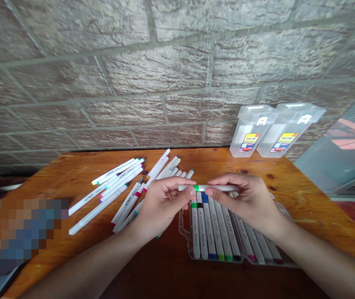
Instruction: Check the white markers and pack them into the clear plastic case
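My left hand (161, 205) and my right hand (246, 203) both pinch a white double-ended marker (217, 188) with a green band, holding it level above the table. Below them lies a clear plastic tray (184, 226), with several white markers side by side in it, their coloured ends towards me. My wrists hide the tray's upper part. Left of my left hand, several loose white markers (118, 187) lie scattered at angles on the table, some partly hidden by that hand.
The wooden table (308, 211) ends at a brick wall (165, 83). Two clear plastic cases (250, 131) with yellow labels stand against the wall at the back right. A pixelated patch covers the left foreground, and a glass pane stands at the right.
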The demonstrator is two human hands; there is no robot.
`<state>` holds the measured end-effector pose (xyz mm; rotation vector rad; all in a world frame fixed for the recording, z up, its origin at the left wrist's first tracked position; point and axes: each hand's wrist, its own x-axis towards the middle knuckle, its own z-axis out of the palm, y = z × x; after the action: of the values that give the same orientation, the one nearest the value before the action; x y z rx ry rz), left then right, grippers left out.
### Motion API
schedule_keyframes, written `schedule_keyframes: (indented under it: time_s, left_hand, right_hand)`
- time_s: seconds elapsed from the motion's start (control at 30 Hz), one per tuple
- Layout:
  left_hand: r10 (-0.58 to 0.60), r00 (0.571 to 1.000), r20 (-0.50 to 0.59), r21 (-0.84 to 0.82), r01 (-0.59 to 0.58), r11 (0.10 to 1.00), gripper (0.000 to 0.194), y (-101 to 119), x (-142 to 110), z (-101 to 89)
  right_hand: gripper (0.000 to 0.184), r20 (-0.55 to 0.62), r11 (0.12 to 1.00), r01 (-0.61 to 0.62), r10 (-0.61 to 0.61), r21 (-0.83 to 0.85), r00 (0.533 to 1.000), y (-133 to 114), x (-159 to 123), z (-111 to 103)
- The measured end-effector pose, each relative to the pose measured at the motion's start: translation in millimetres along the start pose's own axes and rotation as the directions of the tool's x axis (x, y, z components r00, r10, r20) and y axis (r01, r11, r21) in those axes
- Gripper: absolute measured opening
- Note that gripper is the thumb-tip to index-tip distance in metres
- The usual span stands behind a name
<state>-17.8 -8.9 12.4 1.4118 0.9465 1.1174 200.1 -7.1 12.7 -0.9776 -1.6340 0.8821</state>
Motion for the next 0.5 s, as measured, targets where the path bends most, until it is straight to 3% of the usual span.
schedule_keyframes:
  time_s: [0.27, 0.5]
  left_hand:
    - [0.112, 0.993, 0.038, 0.179, -0.117, 0.977, 0.017, -7.5, -7.1, 4.0]
    - [0.120, 0.991, 0.063, 0.218, -0.131, 0.967, 0.017, -10.3, -8.5, 2.4]
  right_hand:
    - [0.009, 0.062, 0.976, 0.125, -0.116, -0.180, 0.991, -2.1, -3.8, -0.2]
    - [0.015, 0.058, 0.962, 0.150, -0.141, -0.228, 0.988, -0.4, -4.6, 0.6]
